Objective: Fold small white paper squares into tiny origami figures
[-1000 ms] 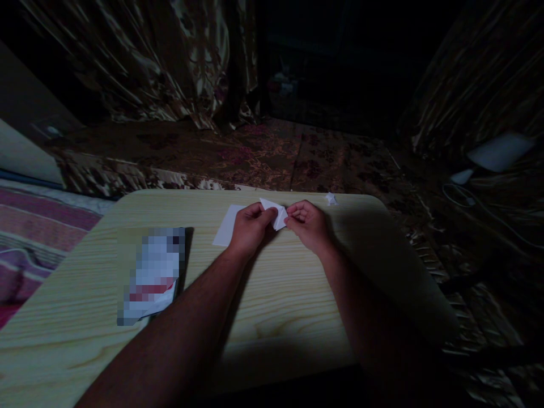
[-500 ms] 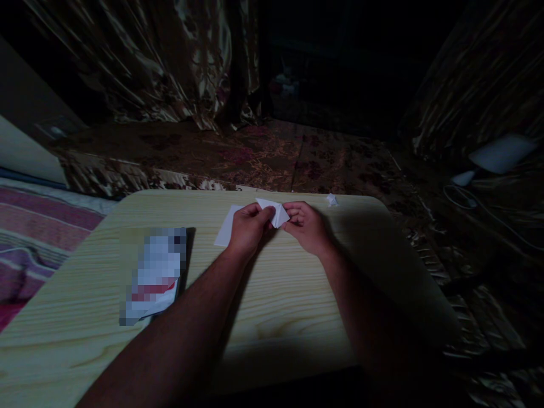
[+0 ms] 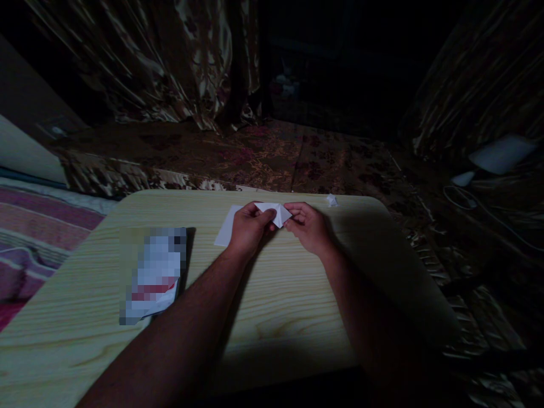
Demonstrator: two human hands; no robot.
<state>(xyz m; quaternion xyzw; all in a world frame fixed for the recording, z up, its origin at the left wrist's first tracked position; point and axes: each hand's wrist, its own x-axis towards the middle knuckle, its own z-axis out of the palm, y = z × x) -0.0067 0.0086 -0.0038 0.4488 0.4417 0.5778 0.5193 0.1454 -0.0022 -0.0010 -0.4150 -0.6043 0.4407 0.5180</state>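
A small folded white paper piece [image 3: 277, 213] is held just above a light wooden table [image 3: 272, 306] near its far edge. My left hand [image 3: 249, 229] pinches its left side with thumb and fingers closed. My right hand [image 3: 308, 226] pinches its right corner, fingers curled. A flat white paper sheet [image 3: 224, 232] lies on the table partly under my left hand. The room is dim.
A blurred-out printed packet [image 3: 155, 272] lies on the table's left part. A tiny folded white paper [image 3: 331, 199] sits at the far right edge. Patterned brown fabric [image 3: 255, 153] covers the floor and walls behind. A striped rug [image 3: 38, 232] is at left, a cable and white objects [image 3: 480, 170] at right.
The folded paper has turned and flattened slightly between my fingers. Both hands stay in nearly the same place.
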